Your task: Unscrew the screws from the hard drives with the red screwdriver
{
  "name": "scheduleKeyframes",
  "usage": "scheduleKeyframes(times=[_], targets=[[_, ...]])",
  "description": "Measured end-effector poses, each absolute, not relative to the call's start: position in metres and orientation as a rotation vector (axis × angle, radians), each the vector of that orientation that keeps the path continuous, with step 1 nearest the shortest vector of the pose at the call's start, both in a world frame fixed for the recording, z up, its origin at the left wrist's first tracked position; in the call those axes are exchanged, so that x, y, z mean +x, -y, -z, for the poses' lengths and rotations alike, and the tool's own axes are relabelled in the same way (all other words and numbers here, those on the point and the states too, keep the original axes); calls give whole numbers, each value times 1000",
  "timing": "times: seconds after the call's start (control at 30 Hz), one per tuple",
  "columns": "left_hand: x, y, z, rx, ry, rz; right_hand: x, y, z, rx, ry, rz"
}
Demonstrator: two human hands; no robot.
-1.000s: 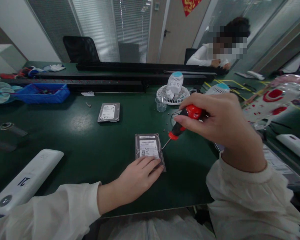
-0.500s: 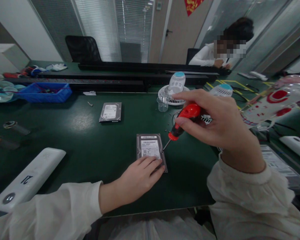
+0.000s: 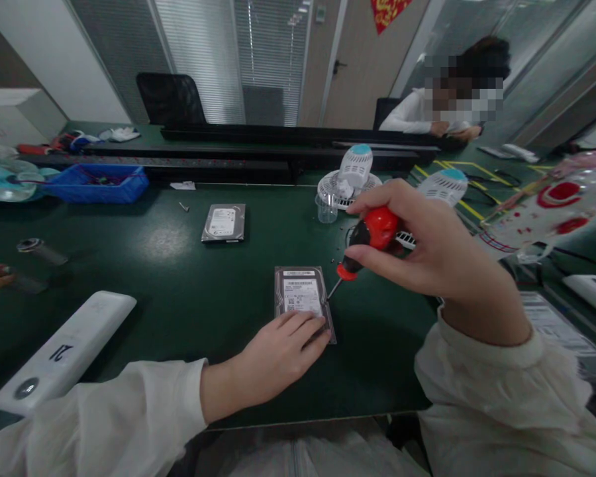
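Little has moved; right hand (image 3: 427,248) grips screwdriver (image 3: 365,248), tip seemingly at hard drive (image 3: 302,295); left hand (image 3: 278,354) flat on it.

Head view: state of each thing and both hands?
Near grey hard drive: flat, label up, pinned.
Red-handled screwdriver: tilted, tip at the near drive's right edge.
Left hand: flat on that drive.
Right hand: gripping the screwdriver.
Far grey hard drive: flat, untouched.
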State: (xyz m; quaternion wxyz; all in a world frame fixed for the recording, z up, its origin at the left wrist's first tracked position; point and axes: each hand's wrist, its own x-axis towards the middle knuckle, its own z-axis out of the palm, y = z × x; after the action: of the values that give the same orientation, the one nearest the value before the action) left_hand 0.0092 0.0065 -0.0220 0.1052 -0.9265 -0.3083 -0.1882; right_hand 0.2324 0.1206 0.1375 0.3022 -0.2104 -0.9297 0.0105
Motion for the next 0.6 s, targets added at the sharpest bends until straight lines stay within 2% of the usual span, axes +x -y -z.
scheduleKeyframes(times=[0.13, 0.37, 0.6], targets=[[9, -6, 22, -2723, 904, 557, 232, -121, -137, -574, 2478, 87], [9, -6, 20, -2721, 903, 604, 234, -120, -142, -409, 2521, -133], [9, -6, 22, -2725, 898, 586, 233, -119, -138, -628, 2497, 87]])
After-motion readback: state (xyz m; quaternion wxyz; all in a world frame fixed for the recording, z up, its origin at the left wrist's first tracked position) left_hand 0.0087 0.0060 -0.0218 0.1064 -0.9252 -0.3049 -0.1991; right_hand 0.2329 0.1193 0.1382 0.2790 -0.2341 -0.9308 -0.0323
